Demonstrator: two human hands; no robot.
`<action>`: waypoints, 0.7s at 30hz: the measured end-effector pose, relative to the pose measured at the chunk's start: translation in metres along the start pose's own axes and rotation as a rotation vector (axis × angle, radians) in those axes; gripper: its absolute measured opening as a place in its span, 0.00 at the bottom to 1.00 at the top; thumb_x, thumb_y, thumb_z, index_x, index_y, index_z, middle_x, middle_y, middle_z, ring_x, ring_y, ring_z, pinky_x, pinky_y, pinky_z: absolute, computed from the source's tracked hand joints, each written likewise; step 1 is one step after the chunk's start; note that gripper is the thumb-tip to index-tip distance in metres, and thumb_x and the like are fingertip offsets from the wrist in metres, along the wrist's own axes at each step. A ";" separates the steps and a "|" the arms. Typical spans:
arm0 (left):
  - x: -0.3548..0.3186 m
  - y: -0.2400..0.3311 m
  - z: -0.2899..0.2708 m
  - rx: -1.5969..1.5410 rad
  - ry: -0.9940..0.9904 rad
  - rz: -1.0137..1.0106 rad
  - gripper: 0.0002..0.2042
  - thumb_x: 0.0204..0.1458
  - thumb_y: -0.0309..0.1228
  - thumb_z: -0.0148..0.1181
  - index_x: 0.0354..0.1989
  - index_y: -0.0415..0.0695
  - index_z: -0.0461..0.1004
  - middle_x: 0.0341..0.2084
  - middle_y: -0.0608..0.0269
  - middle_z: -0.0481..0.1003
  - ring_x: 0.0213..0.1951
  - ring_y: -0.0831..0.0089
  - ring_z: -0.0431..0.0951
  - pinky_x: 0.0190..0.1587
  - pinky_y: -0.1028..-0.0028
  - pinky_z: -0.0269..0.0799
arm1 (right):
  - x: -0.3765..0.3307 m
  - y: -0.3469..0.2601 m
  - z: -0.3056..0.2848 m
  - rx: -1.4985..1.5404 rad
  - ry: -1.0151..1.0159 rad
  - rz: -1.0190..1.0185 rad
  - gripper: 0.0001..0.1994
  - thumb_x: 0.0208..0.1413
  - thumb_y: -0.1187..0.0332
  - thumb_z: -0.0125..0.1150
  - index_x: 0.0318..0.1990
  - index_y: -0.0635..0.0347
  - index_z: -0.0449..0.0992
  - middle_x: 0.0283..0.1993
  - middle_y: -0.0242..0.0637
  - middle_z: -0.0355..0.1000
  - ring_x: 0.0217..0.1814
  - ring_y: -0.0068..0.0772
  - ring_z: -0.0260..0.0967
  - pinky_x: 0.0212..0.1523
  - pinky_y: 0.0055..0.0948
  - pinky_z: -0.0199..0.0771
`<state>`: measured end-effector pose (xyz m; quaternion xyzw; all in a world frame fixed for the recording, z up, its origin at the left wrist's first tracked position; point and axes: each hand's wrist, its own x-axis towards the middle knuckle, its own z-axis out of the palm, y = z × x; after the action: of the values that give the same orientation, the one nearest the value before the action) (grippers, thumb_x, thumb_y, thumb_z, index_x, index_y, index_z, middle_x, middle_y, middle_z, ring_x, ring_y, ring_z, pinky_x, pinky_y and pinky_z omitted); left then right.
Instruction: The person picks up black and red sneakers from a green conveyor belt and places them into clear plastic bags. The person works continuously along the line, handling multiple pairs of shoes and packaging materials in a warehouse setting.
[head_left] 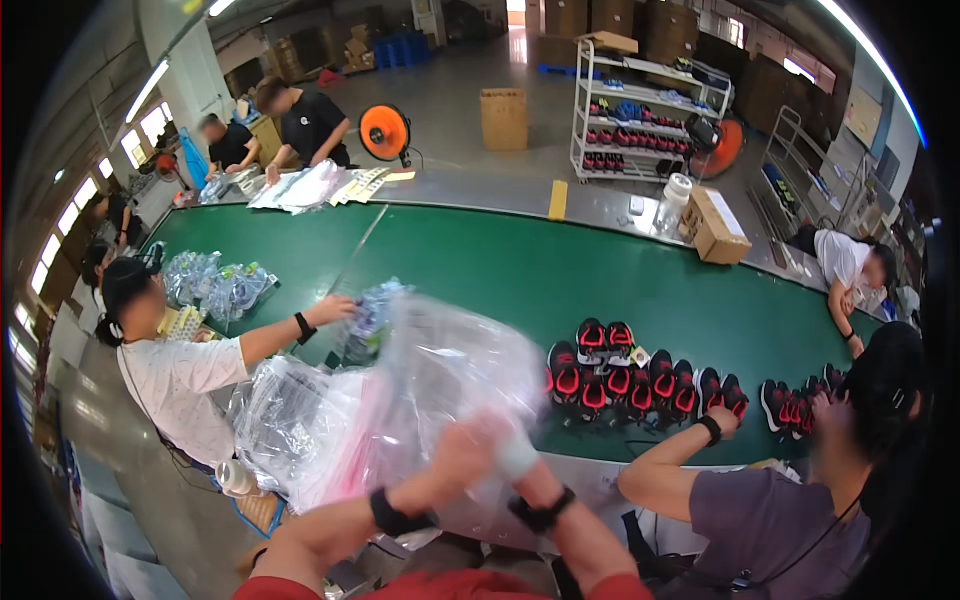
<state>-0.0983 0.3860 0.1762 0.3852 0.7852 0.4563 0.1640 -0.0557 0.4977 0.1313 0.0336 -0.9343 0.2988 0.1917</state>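
A large clear plastic bag is raised in front of me, smeared by motion, over the near edge of the green belt. At its lower edge my left hand is closed on the film, its fingers blurred. My right hand is right beside it, against the same edge, with a whitish patch over it; its fingers cannot be made out. Left of my hands lies a pile of clear bags, with pink showing at its edge. Black-and-red shoes stand grouped on the belt to the right.
A co-worker in a white shirt reaches over wrapped items at left. Another, in a grey shirt, handles shoes at right. Across the green belt are a cardboard box, an orange fan and a shoe rack.
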 end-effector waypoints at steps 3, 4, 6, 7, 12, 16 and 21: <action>-0.065 0.005 0.062 -0.151 -0.365 0.168 0.15 0.51 0.29 0.52 0.49 0.46 0.70 0.27 0.41 0.72 0.28 0.44 0.74 0.28 0.56 0.70 | 0.009 0.037 0.036 -0.055 -0.193 0.085 0.14 0.46 0.70 0.55 0.43 0.60 0.71 0.36 0.44 0.70 0.37 0.48 0.69 0.40 0.40 0.71; -0.066 0.018 0.041 -0.213 -0.503 0.212 0.16 0.50 0.29 0.53 0.49 0.44 0.70 0.24 0.40 0.71 0.26 0.45 0.74 0.27 0.57 0.69 | 0.011 0.044 0.038 -0.060 -0.199 0.099 0.14 0.46 0.69 0.55 0.43 0.60 0.72 0.37 0.45 0.71 0.36 0.48 0.69 0.39 0.40 0.71; -0.046 0.017 0.014 -0.133 -0.637 0.181 0.17 0.48 0.27 0.53 0.49 0.42 0.70 0.23 0.41 0.71 0.26 0.46 0.74 0.26 0.58 0.69 | 0.014 0.056 0.035 -0.064 -0.178 0.136 0.14 0.47 0.69 0.54 0.43 0.60 0.72 0.37 0.45 0.72 0.35 0.49 0.70 0.38 0.41 0.72; -0.038 0.008 0.005 -0.052 -0.591 0.242 0.17 0.48 0.27 0.53 0.48 0.42 0.70 0.23 0.42 0.72 0.25 0.46 0.74 0.26 0.58 0.69 | 0.019 0.060 0.033 -0.079 -0.168 0.155 0.13 0.48 0.69 0.53 0.43 0.60 0.73 0.37 0.46 0.72 0.34 0.49 0.71 0.37 0.42 0.72; 0.064 -0.033 -0.096 0.056 -0.004 0.102 0.08 0.50 0.29 0.56 0.37 0.40 0.74 0.21 0.48 0.74 0.23 0.58 0.76 0.28 0.68 0.72 | 0.063 0.044 0.067 -0.125 -0.322 0.273 0.13 0.51 0.67 0.50 0.42 0.60 0.74 0.37 0.48 0.74 0.32 0.50 0.72 0.34 0.44 0.73; 0.125 -0.086 -0.153 0.032 0.356 0.057 0.11 0.54 0.32 0.58 0.24 0.37 0.73 0.13 0.67 0.64 0.21 0.82 0.57 0.20 0.75 0.57 | 0.132 -0.042 0.023 -0.099 -0.231 0.193 0.12 0.49 0.68 0.53 0.41 0.59 0.74 0.33 0.50 0.73 0.33 0.48 0.73 0.33 0.40 0.74; 0.145 -0.094 -0.230 -0.059 0.545 -0.022 0.10 0.55 0.31 0.58 0.27 0.37 0.71 0.16 0.78 0.60 0.22 0.86 0.55 0.22 0.78 0.52 | 0.116 0.011 -0.010 0.227 0.313 0.242 0.17 0.48 0.62 0.63 0.42 0.62 0.74 0.34 0.43 0.73 0.33 0.40 0.72 0.34 0.28 0.73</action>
<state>-0.3751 0.3332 0.2327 0.2347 0.7910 0.5638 -0.0372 -0.1616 0.5186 0.1770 -0.1042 -0.8506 0.4246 0.2920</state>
